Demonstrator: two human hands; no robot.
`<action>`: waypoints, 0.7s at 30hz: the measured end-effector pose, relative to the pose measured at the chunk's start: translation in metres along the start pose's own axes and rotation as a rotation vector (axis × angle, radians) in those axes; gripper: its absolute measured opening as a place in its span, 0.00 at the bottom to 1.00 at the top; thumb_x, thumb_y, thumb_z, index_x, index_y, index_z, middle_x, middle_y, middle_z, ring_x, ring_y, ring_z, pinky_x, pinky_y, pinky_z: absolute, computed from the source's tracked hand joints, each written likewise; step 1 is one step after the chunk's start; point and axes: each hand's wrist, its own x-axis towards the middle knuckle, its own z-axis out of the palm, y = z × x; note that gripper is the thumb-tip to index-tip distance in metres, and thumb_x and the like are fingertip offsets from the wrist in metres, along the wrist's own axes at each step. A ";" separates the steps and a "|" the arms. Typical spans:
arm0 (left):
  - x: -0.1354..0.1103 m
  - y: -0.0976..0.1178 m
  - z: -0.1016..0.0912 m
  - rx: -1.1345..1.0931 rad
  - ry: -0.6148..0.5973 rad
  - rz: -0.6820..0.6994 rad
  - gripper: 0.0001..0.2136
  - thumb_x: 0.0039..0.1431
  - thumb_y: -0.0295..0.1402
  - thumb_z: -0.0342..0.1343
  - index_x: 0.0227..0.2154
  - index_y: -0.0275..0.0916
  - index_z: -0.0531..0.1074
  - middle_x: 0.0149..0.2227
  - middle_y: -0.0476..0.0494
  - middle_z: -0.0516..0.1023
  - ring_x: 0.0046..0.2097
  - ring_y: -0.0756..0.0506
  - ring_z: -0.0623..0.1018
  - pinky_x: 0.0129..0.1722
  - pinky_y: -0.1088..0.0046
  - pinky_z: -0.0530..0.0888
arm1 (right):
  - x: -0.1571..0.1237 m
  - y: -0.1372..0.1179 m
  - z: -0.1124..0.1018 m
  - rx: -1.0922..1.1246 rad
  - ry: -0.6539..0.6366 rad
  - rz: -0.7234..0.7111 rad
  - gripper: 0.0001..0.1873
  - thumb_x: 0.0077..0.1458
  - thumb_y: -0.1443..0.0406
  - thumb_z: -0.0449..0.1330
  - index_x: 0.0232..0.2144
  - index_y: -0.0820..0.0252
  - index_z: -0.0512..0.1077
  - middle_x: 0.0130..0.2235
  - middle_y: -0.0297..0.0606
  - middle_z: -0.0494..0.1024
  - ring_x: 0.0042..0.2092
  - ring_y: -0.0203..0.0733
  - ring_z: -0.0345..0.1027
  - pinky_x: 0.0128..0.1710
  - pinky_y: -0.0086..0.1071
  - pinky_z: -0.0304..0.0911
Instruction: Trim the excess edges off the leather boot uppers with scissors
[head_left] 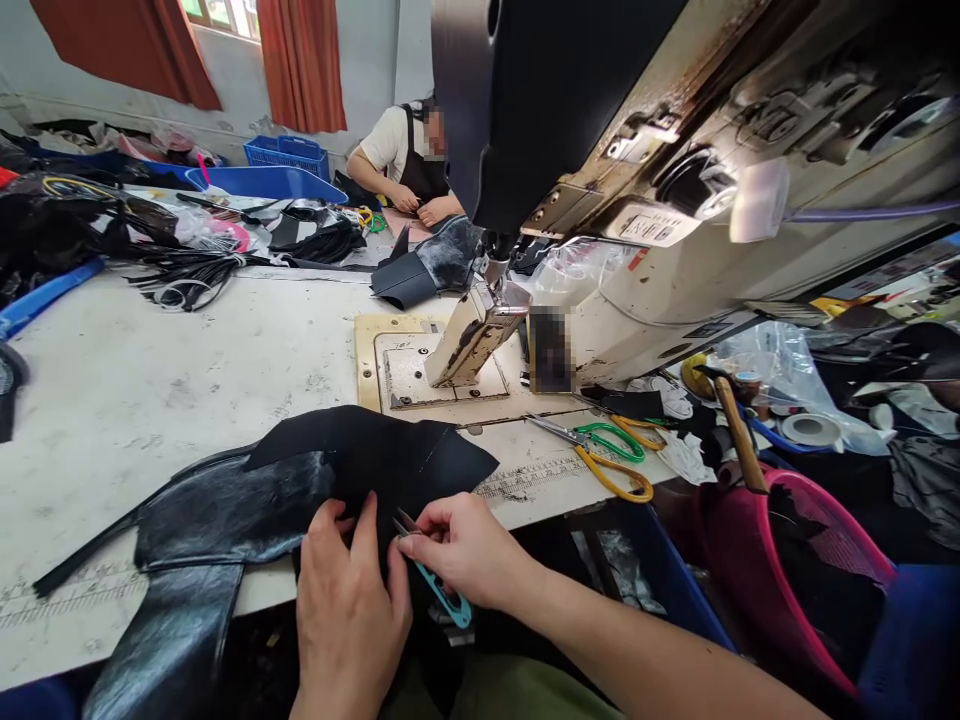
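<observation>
Closest to the camera, the left hand (346,600) lies flat with fingers spread, pinning down the near edge of the black leather piece (300,490). It presses rather than grips. The right hand (461,545) is clenched around a small teal thread snipper (439,585), with the blades right at the leather edge between the two hands. So my guess is we're at the trimming stage: the piece looks stitched together already (several panels joined, a long strap trailing off to the left), and loose ends are getting clipped. Can't see any actual threads though, too small to tell, so no idea how many are left.

The leather lies at the front edge of the worktop (150,380), partly hanging over it. Just beyond to the right lie green-and-yellow handled scissors (611,455), untouched. Behind that is the sewing machine (675,200), with nothing under its presser foot (472,335), so sewing seems done for this piece. Another black piece (427,265) lies behind the machine. At the far end a co-worker (409,160) sits working, near a blue tray (266,183).
</observation>
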 end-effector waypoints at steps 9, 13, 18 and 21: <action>0.000 0.000 0.000 0.010 0.009 0.017 0.18 0.62 0.32 0.47 0.50 0.26 0.70 0.49 0.26 0.62 0.44 0.37 0.69 0.41 0.58 0.73 | 0.003 -0.002 -0.002 -0.035 -0.003 0.027 0.11 0.51 0.63 0.63 0.21 0.61 0.70 0.16 0.28 0.65 0.18 0.31 0.57 0.18 0.26 0.46; -0.001 -0.001 0.002 -0.018 0.001 0.001 0.18 0.62 0.33 0.48 0.51 0.29 0.70 0.49 0.27 0.62 0.45 0.37 0.70 0.42 0.57 0.73 | 0.001 0.001 0.005 -0.020 0.078 0.024 0.10 0.52 0.63 0.62 0.22 0.61 0.71 0.16 0.28 0.66 0.18 0.32 0.58 0.20 0.27 0.48; -0.002 0.000 0.002 -0.021 -0.002 -0.019 0.18 0.62 0.34 0.48 0.50 0.28 0.70 0.49 0.27 0.62 0.45 0.37 0.70 0.42 0.58 0.73 | -0.001 0.009 0.012 0.064 0.132 -0.037 0.09 0.53 0.62 0.61 0.24 0.62 0.73 0.17 0.30 0.69 0.19 0.33 0.60 0.20 0.26 0.51; 0.001 0.001 0.001 -0.018 0.020 -0.022 0.16 0.63 0.32 0.47 0.48 0.29 0.73 0.48 0.29 0.62 0.44 0.38 0.70 0.41 0.59 0.73 | -0.002 0.013 0.014 0.105 0.161 -0.091 0.10 0.52 0.61 0.61 0.25 0.62 0.75 0.19 0.30 0.69 0.21 0.32 0.59 0.21 0.25 0.51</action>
